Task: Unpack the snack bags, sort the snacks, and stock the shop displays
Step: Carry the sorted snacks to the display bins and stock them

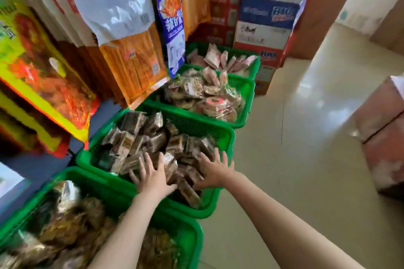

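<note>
My left hand (153, 176) and right hand (215, 170) press flat, fingers spread, on brown wrapped snack packs (153, 137) in the green basket (192, 123) at frame centre. Labels blur; the nearest basket (105, 179) is cut off at the lower left.

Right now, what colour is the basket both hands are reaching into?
Green, a bright plastic basket, seen in the head view, the only one.

The tiled floor (295, 159) carries four green baskets (227, 135) in a row, beside stacked cartons (262, 35)

Flat hands (153, 178) on basket (225, 135) snacks (140, 137)
</note>
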